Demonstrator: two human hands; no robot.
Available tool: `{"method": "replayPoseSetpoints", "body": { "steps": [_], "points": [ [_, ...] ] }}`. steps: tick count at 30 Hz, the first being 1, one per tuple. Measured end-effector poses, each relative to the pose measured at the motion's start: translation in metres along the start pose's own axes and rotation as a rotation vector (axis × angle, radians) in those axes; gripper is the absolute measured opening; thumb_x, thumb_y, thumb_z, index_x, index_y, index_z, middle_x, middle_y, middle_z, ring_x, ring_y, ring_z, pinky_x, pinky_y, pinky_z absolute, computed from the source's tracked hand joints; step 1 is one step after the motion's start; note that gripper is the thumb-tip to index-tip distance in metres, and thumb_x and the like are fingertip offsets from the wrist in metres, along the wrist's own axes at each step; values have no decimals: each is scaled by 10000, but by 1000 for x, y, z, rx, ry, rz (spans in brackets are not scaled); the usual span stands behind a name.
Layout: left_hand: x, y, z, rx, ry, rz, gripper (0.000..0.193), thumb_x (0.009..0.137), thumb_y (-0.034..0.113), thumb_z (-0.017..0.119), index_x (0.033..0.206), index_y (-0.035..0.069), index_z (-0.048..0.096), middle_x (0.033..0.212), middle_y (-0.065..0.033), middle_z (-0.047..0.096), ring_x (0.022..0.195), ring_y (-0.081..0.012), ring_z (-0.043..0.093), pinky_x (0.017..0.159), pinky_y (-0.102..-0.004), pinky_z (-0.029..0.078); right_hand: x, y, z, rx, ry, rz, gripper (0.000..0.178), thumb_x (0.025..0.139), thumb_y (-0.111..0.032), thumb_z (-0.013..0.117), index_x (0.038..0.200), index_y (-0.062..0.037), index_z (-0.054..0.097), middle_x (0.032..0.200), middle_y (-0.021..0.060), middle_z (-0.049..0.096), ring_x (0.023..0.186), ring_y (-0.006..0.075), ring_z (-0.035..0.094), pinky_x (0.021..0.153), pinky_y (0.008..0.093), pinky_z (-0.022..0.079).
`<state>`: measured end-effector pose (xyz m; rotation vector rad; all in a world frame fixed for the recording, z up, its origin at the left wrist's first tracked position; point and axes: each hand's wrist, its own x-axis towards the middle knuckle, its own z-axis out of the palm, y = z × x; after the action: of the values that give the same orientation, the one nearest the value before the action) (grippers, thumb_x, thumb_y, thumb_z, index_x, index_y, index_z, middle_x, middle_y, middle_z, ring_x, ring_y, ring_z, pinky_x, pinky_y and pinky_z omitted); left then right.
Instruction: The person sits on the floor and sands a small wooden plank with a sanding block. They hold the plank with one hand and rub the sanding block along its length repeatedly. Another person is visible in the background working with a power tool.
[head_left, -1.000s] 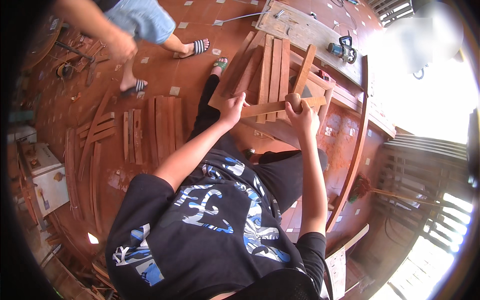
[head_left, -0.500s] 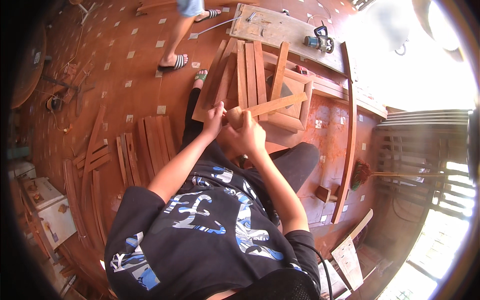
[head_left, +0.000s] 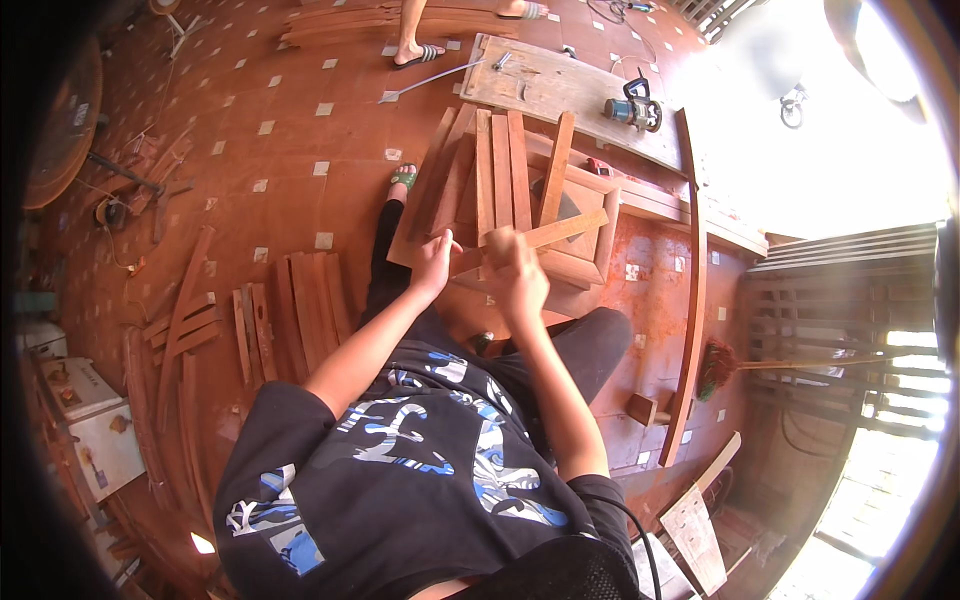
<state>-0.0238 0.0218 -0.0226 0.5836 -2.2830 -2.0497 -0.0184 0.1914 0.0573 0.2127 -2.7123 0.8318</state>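
My left hand (head_left: 433, 266) is closed at the near end of a reddish wooden strip (head_left: 568, 229), thumb raised. The strip lies slantwise, its far end over a panelled wooden piece (head_left: 602, 252). My right hand (head_left: 517, 280) is closed over the strip's near part, on a small brown block-like piece (head_left: 499, 246). Motion blurs that hand, and its fingers hide most of the piece. Just beyond my hands, several narrow wooden strips (head_left: 502, 165) lie side by side, with another strip (head_left: 556, 170) slanting to their right.
A power tool (head_left: 634, 108) stands on a pale board (head_left: 540, 75) at the back. A long beam (head_left: 694, 300) runs along the right, with a broom (head_left: 720, 368) beside it. Cut planks (head_left: 312, 300) lie on the tiled floor at left. Another person's sandalled foot (head_left: 418, 56) is farther back.
My right hand has moved slightly right and down with the brown piece, away from my left hand. The other person has stepped farther away. The view has shifted slightly.
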Motion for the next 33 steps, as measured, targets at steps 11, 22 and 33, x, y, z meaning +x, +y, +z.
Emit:
{"method": "replayPoseSetpoints", "body": {
  "steps": [11,22,33],
  "points": [
    [18,-34,0,45,69,296,284,1062,270,515,948,56,664,778,6,558,562,-109,489,453,-263,368,53,65,-29,-179,45,298,644,852,-441,732,1350,-64,577,1113,201,698,909,395,710,771,489,575],
    [0,-2,-5,13,-95,-233,433,1034,383,520,830,24,649,600,-36,571,420,-142,539,390,-298,430,-29,-18,3,62,-137,-62,714,785,-394,777,1358,-50,526,1018,187,693,766,370,722,646,462,591],
    [8,-8,1,28,-49,-131,488,1020,424,554,756,22,636,557,-50,568,425,-155,567,382,-307,430,60,96,-39,-138,59,408,700,847,-455,740,1375,-39,545,1112,199,691,963,383,702,800,474,575]
  ]
}}
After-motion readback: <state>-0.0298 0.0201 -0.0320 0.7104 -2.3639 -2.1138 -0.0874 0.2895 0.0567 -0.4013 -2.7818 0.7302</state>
